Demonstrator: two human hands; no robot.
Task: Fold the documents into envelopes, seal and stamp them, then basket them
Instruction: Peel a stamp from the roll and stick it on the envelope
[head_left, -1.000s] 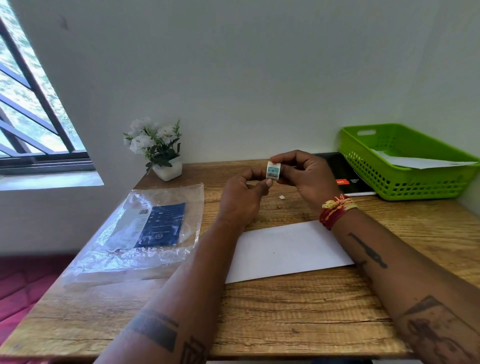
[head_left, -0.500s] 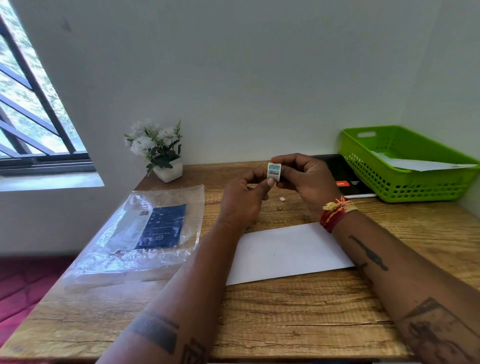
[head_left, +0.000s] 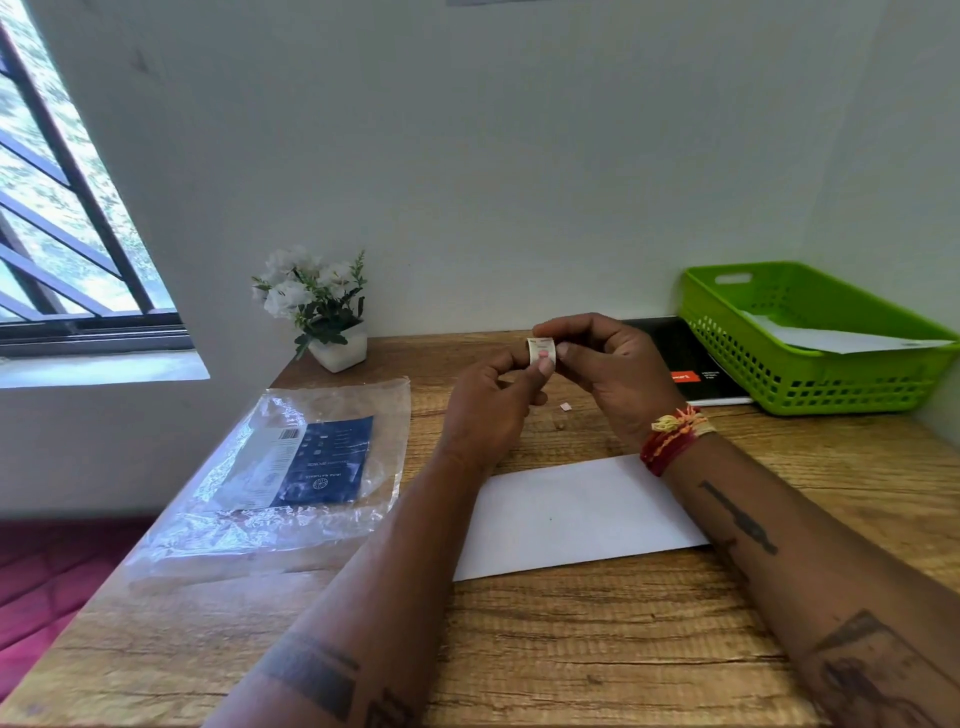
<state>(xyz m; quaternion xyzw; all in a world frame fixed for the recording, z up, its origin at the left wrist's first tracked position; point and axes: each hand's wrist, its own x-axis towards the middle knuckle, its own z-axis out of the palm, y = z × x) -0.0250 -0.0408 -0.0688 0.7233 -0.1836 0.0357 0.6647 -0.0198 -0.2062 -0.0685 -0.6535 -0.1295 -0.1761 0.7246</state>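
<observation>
White envelope (head_left: 576, 514), head view: it lies flat on the wooden table (head_left: 597, 649), between your forearms and just below both hands. Its face shows blank, with no stamp on any part you can see; whether the flap is sealed cannot be told from this side.

Stamp (head_left: 542, 353): small, pale, with a reddish mark. You hold it up in the air, well above the table and beyond the envelope's far edge. Your left hand (head_left: 488, 410) pinches it from below with thumb and forefinger; your right hand (head_left: 608, 374) pinches its right edge, fingers curled round it. Both hands are closed on the stamp, which sits at their fingertips and stands roughly upright, facing you.

Scrap (head_left: 565, 407): a tiny pale bit lies on the table under your hands; it may be stamp backing, though it is too small to tell.

Basket (head_left: 810, 384): green plastic, at the far right of the table, apart from the envelope. One white sheet or envelope (head_left: 841, 340) lies in it already, so at least one item looks finished.

Progress, as a judgement: folding and filling of this envelope appear done; stamping is the step in hand, and basketing is left.

Other items: plastic bag (head_left: 291, 467) with a blue insert at left, flower pot (head_left: 337, 353) at the back, black booklet (head_left: 685, 364) beside the basket.
</observation>
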